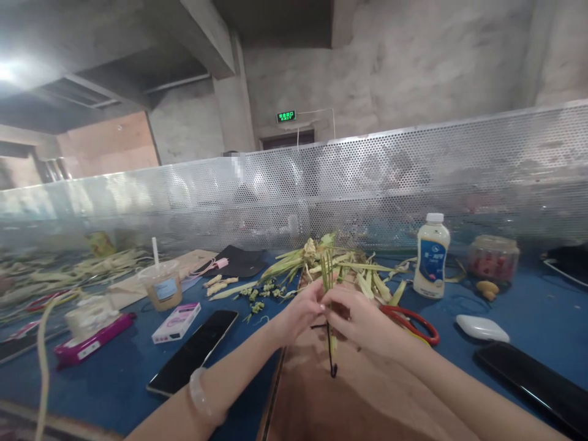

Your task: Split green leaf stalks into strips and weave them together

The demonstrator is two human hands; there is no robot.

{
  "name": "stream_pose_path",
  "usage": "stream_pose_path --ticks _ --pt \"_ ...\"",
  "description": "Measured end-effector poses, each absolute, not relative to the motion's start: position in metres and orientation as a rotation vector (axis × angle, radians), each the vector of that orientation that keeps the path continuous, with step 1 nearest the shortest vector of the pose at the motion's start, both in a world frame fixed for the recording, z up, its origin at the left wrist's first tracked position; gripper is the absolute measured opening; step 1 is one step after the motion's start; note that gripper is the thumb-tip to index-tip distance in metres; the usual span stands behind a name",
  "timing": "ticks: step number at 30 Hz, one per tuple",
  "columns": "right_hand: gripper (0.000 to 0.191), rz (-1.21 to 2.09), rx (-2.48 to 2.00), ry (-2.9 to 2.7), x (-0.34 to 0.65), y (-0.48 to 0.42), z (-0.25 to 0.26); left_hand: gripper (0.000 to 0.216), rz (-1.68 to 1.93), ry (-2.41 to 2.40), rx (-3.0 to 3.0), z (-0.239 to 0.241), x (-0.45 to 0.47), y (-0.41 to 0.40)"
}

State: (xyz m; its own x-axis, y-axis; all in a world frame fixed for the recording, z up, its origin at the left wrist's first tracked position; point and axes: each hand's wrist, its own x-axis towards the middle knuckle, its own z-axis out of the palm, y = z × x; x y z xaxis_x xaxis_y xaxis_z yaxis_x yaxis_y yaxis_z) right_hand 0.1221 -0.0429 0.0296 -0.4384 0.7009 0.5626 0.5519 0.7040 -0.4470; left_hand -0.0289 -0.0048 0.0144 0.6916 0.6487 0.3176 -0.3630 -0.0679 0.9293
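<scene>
On the left, your left hand (pixel 299 313) pinches narrowly at the green strips (pixel 326 269), which stand nearly upright between both hands, a dark cord (pixel 329 346) hanging below over the brown board (pixel 312 404). To their right, your right hand (pixel 361 320) curls in equally near; you cannot tell whether its fingertips grip.

Single head-worn view, from close behind and above the left hand (pixel 298 313) and right hand (pixel 356 315), facing forward across the table (pixel 250 389) toward the perforated screen (pixel 367 177) beyond them.
</scene>
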Motion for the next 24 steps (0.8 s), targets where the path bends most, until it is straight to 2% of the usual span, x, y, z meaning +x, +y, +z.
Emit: stream_pose_path --ticks 4,15,24 --pt "0.011 0.239 -0.906 -2.19 0.121 -0.0436 0.029 0.041 0.952 0.327 1.434 0.0199 -0.0269 -0.0081" --pt "0.015 0.106 -0.844 -2.205 0.1175 -0.0414 0.0245 0.036 1.135 0.566 1.75 0.0169 -0.0272 -0.0115" --pt "0.011 0.108 -0.837 -2.196 0.1173 -0.0425 0.024 0.026 1.329 0.489 1.491 0.0186 -0.0215 -0.0096"
